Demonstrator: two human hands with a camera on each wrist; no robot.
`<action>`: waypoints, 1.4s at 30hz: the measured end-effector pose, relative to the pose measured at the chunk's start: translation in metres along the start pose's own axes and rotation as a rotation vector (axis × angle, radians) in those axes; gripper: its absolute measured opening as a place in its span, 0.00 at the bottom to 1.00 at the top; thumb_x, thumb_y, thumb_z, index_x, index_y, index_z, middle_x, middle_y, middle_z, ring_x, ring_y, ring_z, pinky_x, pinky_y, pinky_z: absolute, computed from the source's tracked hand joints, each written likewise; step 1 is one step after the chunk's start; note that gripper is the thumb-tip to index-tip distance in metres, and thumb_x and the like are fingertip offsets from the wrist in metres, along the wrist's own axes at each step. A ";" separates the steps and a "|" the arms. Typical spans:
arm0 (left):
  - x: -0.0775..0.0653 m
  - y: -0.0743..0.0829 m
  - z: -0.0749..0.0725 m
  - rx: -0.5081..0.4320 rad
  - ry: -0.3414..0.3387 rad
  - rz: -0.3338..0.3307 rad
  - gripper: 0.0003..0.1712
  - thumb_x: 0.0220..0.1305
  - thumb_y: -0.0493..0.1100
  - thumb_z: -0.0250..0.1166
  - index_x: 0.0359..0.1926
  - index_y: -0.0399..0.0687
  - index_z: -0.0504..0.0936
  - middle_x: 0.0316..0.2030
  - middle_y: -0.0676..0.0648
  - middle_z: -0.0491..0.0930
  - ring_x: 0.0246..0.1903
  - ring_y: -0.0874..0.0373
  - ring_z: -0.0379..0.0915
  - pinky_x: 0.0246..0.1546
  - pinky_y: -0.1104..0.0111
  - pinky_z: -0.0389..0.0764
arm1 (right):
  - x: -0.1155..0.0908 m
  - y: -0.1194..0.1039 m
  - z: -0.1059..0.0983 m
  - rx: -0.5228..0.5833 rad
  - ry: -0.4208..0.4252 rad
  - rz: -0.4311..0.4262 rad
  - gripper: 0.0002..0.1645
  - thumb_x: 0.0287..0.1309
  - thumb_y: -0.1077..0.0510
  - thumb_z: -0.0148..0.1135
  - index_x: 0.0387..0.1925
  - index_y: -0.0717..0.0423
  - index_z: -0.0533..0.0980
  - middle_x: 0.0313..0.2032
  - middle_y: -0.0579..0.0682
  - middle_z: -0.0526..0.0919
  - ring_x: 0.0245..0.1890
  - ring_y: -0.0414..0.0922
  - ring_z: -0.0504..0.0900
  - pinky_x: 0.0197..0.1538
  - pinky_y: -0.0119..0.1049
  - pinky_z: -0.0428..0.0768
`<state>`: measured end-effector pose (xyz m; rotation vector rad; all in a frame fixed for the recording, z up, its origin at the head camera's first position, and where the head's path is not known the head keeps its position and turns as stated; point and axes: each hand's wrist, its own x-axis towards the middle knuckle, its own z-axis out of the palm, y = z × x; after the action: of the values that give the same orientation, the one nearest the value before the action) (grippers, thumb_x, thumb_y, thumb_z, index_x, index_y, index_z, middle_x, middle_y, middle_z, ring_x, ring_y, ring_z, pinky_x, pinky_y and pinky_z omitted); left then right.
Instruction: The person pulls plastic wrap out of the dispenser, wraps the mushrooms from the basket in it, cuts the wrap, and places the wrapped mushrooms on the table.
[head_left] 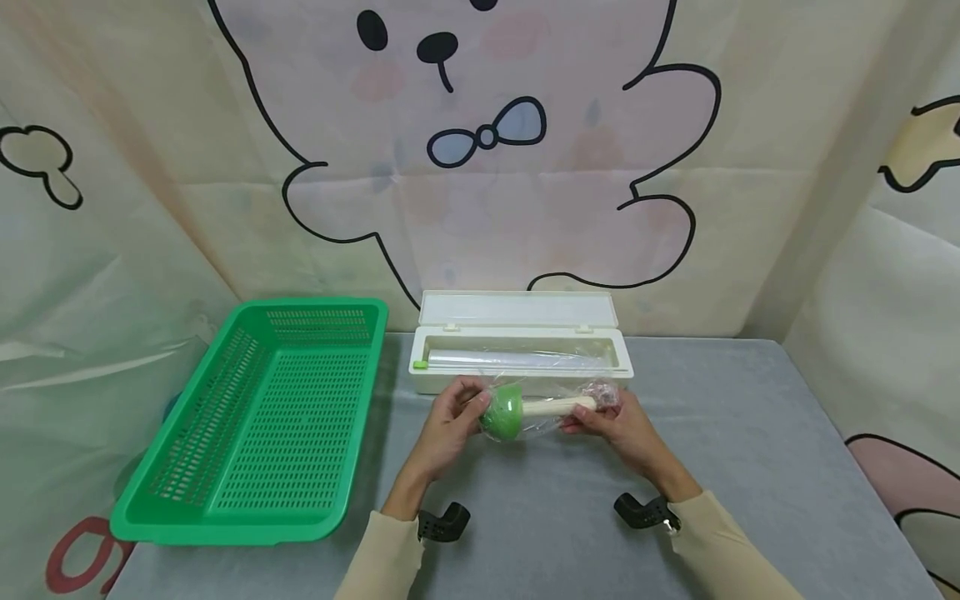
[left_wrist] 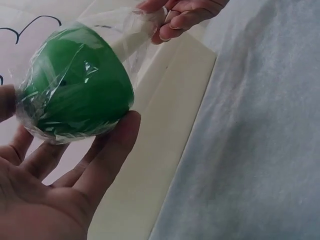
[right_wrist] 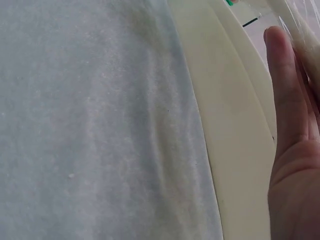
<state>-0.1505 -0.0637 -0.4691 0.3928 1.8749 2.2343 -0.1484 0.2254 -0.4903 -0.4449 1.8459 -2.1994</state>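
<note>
Wrapped in clear film, a green dome-headed tool with a cream handle is held level between both hands, just in front of the white box. My left hand grips its green head at the left, thumb and fingers spread round the dome. At the other end, my right hand pinches the cream handle, where the film is bunched. In the right wrist view only the edge of my right hand shows, with a bit of the wrapped handle above it.
Behind the hands stands the long white box, its lid raised and a film roll inside. A green perforated basket sits at the left on the grey-covered table. A printed curtain rises behind.
</note>
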 end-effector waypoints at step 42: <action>-0.005 0.004 0.010 0.159 -0.032 0.355 0.31 0.57 0.43 0.78 0.61 0.42 0.80 0.59 0.42 0.78 0.51 0.52 0.78 0.50 0.63 0.83 | 0.004 -0.019 0.008 0.125 -0.130 -0.048 0.20 0.75 0.69 0.50 0.64 0.72 0.66 0.55 0.54 0.82 0.49 0.49 0.86 0.53 0.50 0.82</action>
<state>-0.1421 -0.0572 -0.4637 0.8426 2.1126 2.2721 -0.1484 0.2200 -0.4702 -0.5973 1.6374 -2.2439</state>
